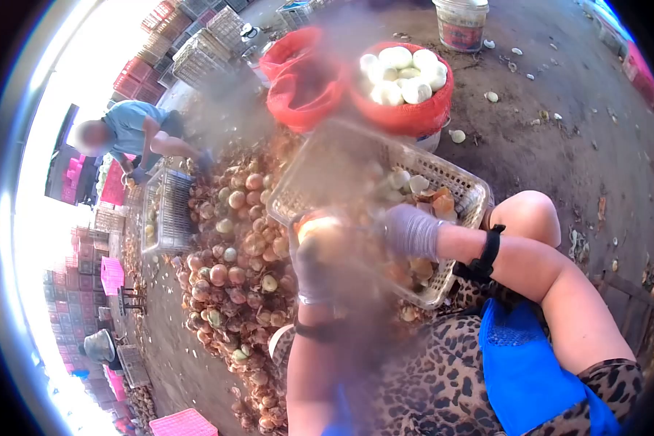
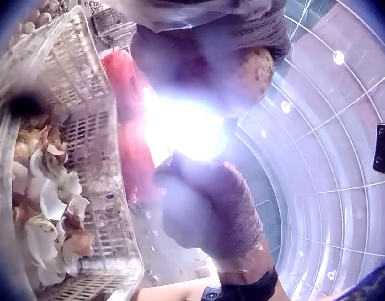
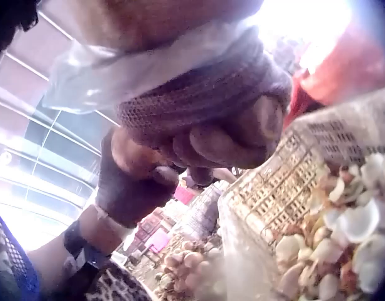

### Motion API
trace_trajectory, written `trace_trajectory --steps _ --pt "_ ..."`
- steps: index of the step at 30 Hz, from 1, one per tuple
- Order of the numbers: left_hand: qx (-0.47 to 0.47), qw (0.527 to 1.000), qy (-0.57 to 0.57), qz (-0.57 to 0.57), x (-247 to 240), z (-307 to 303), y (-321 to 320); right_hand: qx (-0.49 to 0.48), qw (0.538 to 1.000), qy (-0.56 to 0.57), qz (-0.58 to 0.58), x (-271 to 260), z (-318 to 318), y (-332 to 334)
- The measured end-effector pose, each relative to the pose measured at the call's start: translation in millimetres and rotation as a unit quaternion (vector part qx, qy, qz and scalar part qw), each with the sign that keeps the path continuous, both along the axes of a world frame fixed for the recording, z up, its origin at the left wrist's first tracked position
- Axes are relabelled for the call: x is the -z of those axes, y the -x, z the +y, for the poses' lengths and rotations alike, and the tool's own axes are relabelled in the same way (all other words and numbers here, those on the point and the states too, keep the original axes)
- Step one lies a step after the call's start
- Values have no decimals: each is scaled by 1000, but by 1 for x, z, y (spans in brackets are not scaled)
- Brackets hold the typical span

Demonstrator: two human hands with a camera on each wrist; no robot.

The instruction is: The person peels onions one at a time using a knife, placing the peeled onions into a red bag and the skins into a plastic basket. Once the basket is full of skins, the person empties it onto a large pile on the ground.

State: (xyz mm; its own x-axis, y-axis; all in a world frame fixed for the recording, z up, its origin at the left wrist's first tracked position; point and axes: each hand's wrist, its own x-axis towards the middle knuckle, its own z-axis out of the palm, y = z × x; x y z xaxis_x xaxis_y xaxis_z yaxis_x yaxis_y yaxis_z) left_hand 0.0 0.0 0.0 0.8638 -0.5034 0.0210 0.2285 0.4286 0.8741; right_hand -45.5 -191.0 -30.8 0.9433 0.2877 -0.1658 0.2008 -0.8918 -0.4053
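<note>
My gloved left hand grips an onion with brown, speckled skin. My gloved right hand is close beside it, over the basket, its fingers curled. Between the hands, a small dark straight-edged piece shows at the right hand's fingertips, partly lost in glare; I cannot tell its kind. Below both hands, a pale plastic basket contains onion peels, white and brown. Haze blurs the middle of the head view.
A heap of unpeeled onions lies left of the basket. Beyond it stands a red-lined bucket of peeled white onions, beside red mesh sacks. Another person bends near a crate. A white bucket stands at the back.
</note>
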Motion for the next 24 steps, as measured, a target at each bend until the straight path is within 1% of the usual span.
trace_trajectory --steps 2,3,4,5,6,7,8,9,10,11,12,14,15,17,18,19,20,21,22,23,24 --pt "32 999 5 5 -7 3 -4 -81 988 6 -129 11 13 0" --pt "40 995 66 68 4 -13 19 -142 975 -37 -166 26 -1 24" --pt "49 991 92 84 -3 -14 16 -199 941 -107 -252 39 5 14" --pt "53 988 112 98 -7 -14 17 -206 935 -110 -268 51 10 10" --pt "56 983 132 112 -12 -13 17 -213 928 -112 -285 52 16 7" --pt "59 979 151 126 -15 -13 17 -173 957 -42 -231 35 18 13" --pt "38 980 150 126 -16 -16 17 -134 975 33 -176 19 16 17" --pt "61 971 172 157 -10 -10 13 -58 978 -81 -186 8 15 20" --pt "84 959 192 188 -6 -6 8 22 963 -191 -188 -6 11 23" --pt "98 971 140 168 -4 -3 6 73 948 -261 -169 -22 5 27" --pt "114 979 88 147 -3 -4 7 123 922 -333 -155 -42 0 30" --pt "140 983 29 111 -10 -14 16 127 893 -349 -255 -41 3 17" --pt "146 980 45 124 -8 -18 18 129 873 -358 -305 -37 1 13" --pt "152 974 75 149 -3 -19 21 113 860 -453 -205 -16 -8 1" --pt "164 967 101 167 -2 -18 20 129 834 -518 -139 -18 -9 -1" --pt "176 959 126 185 0 -16 20 153 798 -577 -77 -21 -9 -4" --pt "175 958 120 194 -1 -16 17 205 737 -645 0 -25 -12 -2" --pt "175 956 117 203 -4 -19 15 255 664 -699 77 -31 -15 -1" --pt "174 962 95 189 -8 -22 15 203 768 -605 -48 -27 -18 -2" --pt "174 966 73 175 -13 -25 16 140 844 -490 -169 -18 -20 -5" --pt "139 982 -12 127 -8 -26 15 126 874 -430 -189 -16 -24 -5"
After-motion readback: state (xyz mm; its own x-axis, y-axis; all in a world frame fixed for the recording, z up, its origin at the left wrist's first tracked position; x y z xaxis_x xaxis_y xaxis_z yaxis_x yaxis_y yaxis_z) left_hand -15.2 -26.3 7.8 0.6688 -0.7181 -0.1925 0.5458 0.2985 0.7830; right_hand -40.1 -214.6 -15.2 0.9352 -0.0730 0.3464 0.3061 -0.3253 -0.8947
